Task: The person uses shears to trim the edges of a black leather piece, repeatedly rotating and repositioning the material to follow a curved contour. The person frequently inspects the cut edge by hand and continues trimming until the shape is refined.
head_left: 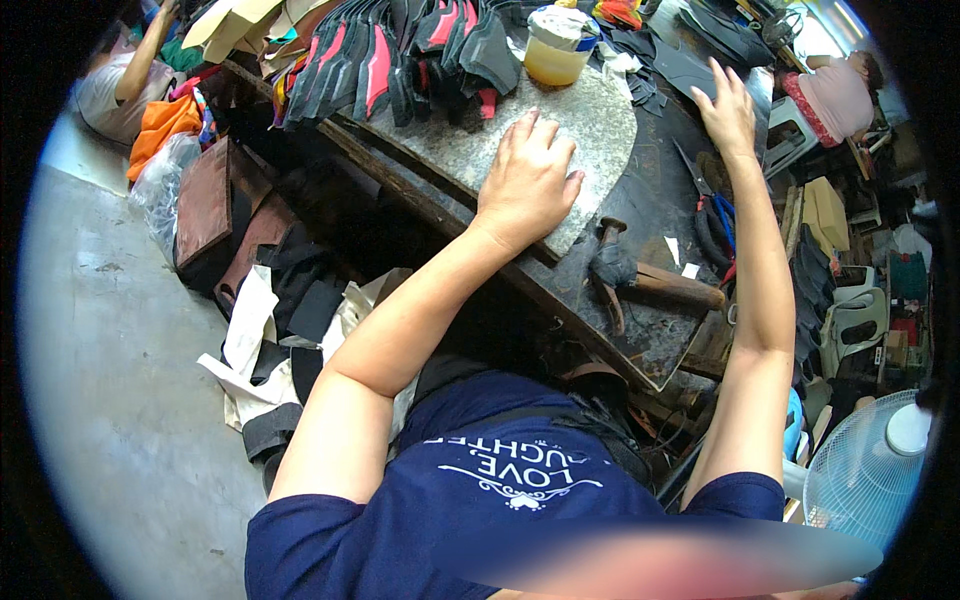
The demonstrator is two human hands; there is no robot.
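Observation:
My left hand (pixel 528 180) rests on a grey speckled slab (pixel 600 130), fingers slightly bent and a little apart, with nothing visible in it. Beyond it lies a row of black and red cut pieces (pixel 400 55). A tub of yellowish liquid (pixel 557 50) stands on the slab's far side. My right hand (pixel 730 115) is raised at the far right of the bench, thumb and fingers spread. It is nearest to flat black sheet pieces (pixel 690 72); whether it touches them I cannot tell. A hammer (pixel 660 285) with a wooden handle lies between my forearms.
Scissors (pixel 692 165) and blue-handled pliers (pixel 722 220) lie beside my right forearm. The dark bench (pixel 640 340) has a corner near me. A fan (pixel 868 470) stands at lower right. Cloth scraps (pixel 250 340) hang at left. Two other people sit farther off.

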